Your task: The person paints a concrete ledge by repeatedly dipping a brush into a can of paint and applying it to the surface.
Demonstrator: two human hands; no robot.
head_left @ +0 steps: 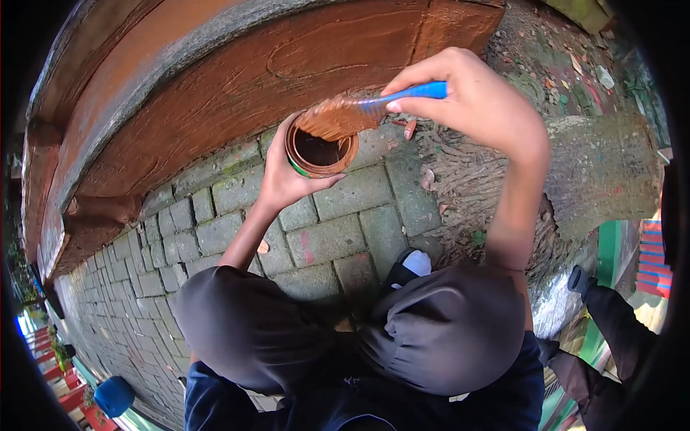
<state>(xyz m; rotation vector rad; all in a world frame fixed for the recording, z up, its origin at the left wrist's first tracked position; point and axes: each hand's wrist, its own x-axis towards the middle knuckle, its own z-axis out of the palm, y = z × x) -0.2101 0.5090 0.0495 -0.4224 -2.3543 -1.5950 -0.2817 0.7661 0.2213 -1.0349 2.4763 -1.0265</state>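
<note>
Knees, then can, brush in hands

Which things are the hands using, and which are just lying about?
Being used:
- brush, in the right hand
- open tin, in the left hand
- probably the brown panel, coloured like the brush

Just lying about, I think:
- dry leaf on the paving
- blue container

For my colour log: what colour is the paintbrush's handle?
Bright blue plastic-looking handle, held in the right hand; the head view shows it.
</note>
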